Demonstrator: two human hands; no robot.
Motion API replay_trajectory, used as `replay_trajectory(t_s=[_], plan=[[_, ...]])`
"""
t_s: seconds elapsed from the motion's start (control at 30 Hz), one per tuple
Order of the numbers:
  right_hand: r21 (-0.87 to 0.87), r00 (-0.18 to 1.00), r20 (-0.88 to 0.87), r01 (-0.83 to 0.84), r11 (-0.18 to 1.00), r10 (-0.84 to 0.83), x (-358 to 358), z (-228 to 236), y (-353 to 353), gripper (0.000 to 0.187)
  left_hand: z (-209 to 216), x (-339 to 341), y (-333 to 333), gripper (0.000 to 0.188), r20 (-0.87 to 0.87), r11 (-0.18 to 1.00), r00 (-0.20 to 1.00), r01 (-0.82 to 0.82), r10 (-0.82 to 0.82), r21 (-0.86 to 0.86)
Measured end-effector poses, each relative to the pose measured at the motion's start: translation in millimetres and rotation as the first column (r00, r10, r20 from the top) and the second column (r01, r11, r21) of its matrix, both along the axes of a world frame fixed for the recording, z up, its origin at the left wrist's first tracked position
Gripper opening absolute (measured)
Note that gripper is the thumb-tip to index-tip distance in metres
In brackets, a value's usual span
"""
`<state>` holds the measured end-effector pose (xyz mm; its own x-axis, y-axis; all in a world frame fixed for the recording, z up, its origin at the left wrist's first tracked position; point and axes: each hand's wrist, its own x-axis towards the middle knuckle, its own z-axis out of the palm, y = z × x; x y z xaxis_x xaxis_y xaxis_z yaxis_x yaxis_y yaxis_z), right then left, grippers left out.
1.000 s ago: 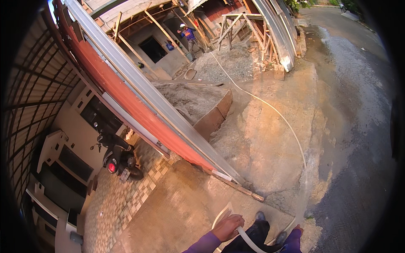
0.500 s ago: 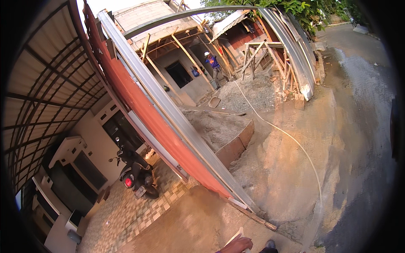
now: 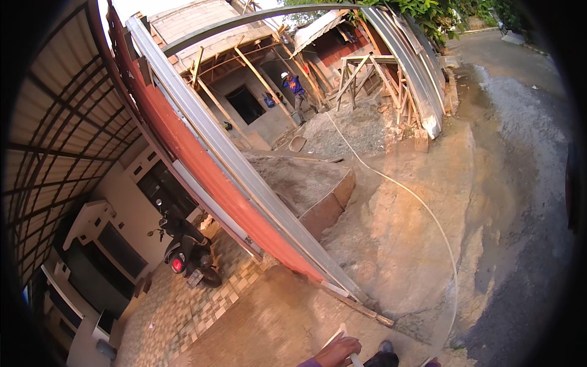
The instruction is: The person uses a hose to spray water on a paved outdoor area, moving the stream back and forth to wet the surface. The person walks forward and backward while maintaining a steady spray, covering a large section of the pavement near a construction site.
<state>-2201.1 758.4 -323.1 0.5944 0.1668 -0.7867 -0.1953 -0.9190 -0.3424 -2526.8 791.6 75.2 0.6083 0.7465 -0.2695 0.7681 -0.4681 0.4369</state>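
My left hand [image 3: 337, 353] comes in at the bottom edge from a purple sleeve. Its fingers are wrapped round a pale, narrow stick-like thing [image 3: 355, 359], whose upper end shows above the knuckles and whose lower end leaves the picture. A sliver at the bottom edge may be my right hand [image 3: 433, 363], beside the near end of a pale hose [image 3: 453, 269]; its fingers are hidden. The hose curves away over wet ground to a gravel heap. One of my dark shoes [image 3: 386, 347] stands between the two.
Just ahead leans a corrugated metal fence [image 3: 244, 199], its foot on a wooden strip. A motorbike [image 3: 192, 254] is parked on tiles to the left. Beyond are a sand bed, a gravel heap [image 3: 345, 131], timber props and a person in a white helmet [image 3: 295, 88]. A road [image 3: 526, 122] runs right.
The whole scene has shifted slightly left and up in the picture. More of my left hand and its sleeve shows, still round the pale stick-like thing.
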Motion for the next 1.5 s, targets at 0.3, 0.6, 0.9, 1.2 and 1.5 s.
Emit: replay_trajectory(t_s=[0.3, 0.6, 0.9, 1.2, 1.5], plan=[[-0.06, 0.969, -0.162, 0.179, 0.982, -0.187, -34, -21, -38, 0.062, 41, 26, 7, 0.028, -0.002, 0.982, 0.999, 0.04, -0.04, 0.187], [-0.1, 0.983, -0.073, 0.16, 0.982, -0.168, -25, 17, -37, 0.072, 51, 41, -11, 0.023, -0.046, 0.98, 0.999, 0.024, -0.015, 0.199], [-0.066, 0.987, -0.083, 0.133, 0.989, -0.138, -18, 25, -19, 0.076, 51, 42, -8, 0.026, -0.028, 0.979, 1.0, 0.004, 0.002, 0.202], [-0.013, 0.994, -0.045, 0.097, 0.995, -0.097, -11, 20, -3, 0.078, 56, 46, -7, 0.022, -0.048, 0.979, 0.999, 0.034, -0.025, 0.203], [0.004, 0.998, 0.064, 0.024, 1.0, -0.024, -11, 5, 10, 0.071, 56, 44, -8, 0.027, -0.01, 0.978, 1.0, 0.011, -0.009, 0.207]])
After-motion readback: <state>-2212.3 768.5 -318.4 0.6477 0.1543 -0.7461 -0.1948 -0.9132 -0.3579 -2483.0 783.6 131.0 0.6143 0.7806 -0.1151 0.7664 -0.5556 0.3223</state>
